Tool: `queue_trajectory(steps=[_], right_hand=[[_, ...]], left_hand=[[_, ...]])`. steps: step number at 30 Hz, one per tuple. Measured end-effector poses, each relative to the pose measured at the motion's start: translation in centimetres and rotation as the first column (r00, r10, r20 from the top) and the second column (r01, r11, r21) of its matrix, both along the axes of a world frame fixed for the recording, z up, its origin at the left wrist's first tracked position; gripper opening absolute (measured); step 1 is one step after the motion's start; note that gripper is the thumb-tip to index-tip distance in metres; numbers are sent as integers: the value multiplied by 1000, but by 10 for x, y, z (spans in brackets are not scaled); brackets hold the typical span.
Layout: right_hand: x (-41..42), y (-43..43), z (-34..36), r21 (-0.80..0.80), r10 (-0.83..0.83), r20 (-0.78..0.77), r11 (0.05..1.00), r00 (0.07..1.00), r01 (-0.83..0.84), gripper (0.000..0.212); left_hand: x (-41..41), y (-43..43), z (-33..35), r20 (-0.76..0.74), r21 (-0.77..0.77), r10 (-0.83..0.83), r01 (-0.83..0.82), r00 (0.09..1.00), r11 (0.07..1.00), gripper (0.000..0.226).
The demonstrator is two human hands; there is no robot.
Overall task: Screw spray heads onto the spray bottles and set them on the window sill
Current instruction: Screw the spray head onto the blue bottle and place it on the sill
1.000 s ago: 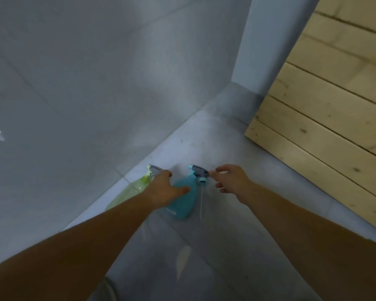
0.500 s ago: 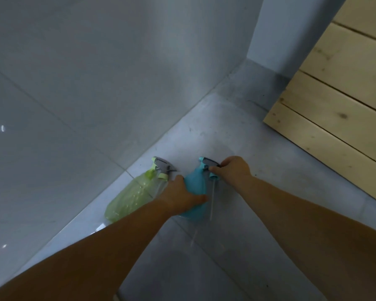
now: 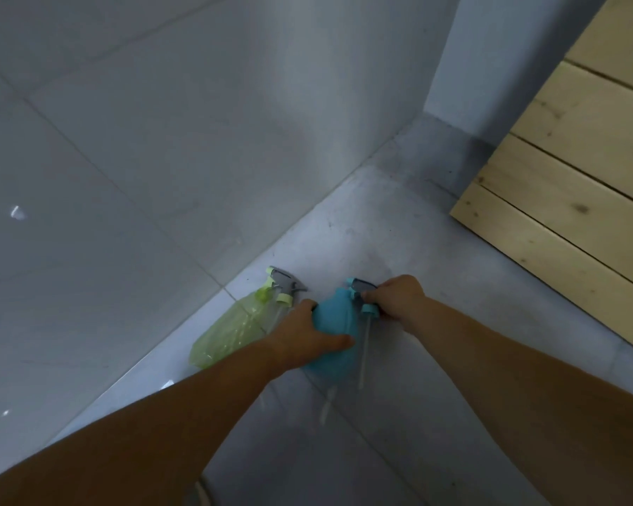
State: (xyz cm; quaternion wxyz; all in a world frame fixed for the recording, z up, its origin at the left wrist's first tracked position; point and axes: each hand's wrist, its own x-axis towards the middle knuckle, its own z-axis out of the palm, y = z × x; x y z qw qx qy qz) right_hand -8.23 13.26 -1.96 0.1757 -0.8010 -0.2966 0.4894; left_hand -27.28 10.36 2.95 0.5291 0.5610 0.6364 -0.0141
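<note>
A blue spray bottle [image 3: 332, 319] lies on the grey floor, and my left hand [image 3: 300, 337] is wrapped around its body. My right hand [image 3: 395, 299] grips the blue spray head [image 3: 362, 288], which has a grey trigger and lies beside the bottle's neck with its white dip tube [image 3: 363, 350] pointing toward me. To the left a translucent green spray bottle [image 3: 231, 332] lies on the floor with its green and grey spray head [image 3: 282, 283] at its neck; whether it is screwed on I cannot tell.
A glossy grey tiled wall [image 3: 161, 140] rises on the left, right behind the green bottle. Pale wooden boards [image 3: 581, 184] stand at the right. Bare grey floor [image 3: 435, 250] lies between them and toward me.
My left hand has closed around the blue bottle and my right hand has taken hold of the blue spray head. The view has moved closer and the green bottle has come into sight.
</note>
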Motion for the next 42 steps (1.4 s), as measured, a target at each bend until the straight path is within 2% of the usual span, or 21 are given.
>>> queue_trajectory(steps=[3, 6, 9, 13, 17, 22, 26, 29, 32, 37, 42], right_hand=[[10, -6, 31, 13, -47, -113, 999, 992, 49, 35], [24, -13, 77, 80, -54, -134, 995, 989, 66, 26], [33, -20, 131, 169, -29, -162, 984, 986, 57, 26], [39, -32, 218, 350, -21, -205, 932, 979, 93, 22], [44, -63, 314, 581, -61, -227, 792, 972, 186, 17], [53, -102, 401, 756, -103, -269, 593, 957, 277, 8], [53, -143, 452, 813, -133, -374, 430, 918, 394, 19], [49, -164, 465, 804, -118, -456, 370, 882, 465, 21], [45, -175, 471, 807, -84, -469, 364, 879, 465, 31], [34, -178, 465, 822, -31, -414, 416, 910, 389, 31], [12, -180, 449, 808, 64, -372, 513, 926, 290, 18]], left_hand=[[-4, 1, 23, 71, 39, -1, -2, 997, 999, 82], [-9, 3, 63, 124, 88, -37, 26, 992, 996, 75], [-11, 2, 108, 145, 150, -77, 55, 986, 987, 68], [-13, -8, 175, 165, 271, -160, 112, 973, 956, 74], [-17, -27, 250, 138, 453, -275, 186, 952, 872, 73], [-28, -60, 309, 156, 580, -322, 177, 934, 795, 74], [-37, -89, 330, 226, 585, -362, 171, 904, 793, 73], [-38, -103, 334, 224, 594, -408, 208, 885, 777, 70], [-36, -110, 336, 230, 607, -418, 206, 879, 768, 72], [-34, -115, 338, 234, 600, -420, 209, 877, 772, 76], [-28, -112, 340, 294, 603, -434, 187, 851, 775, 69]])
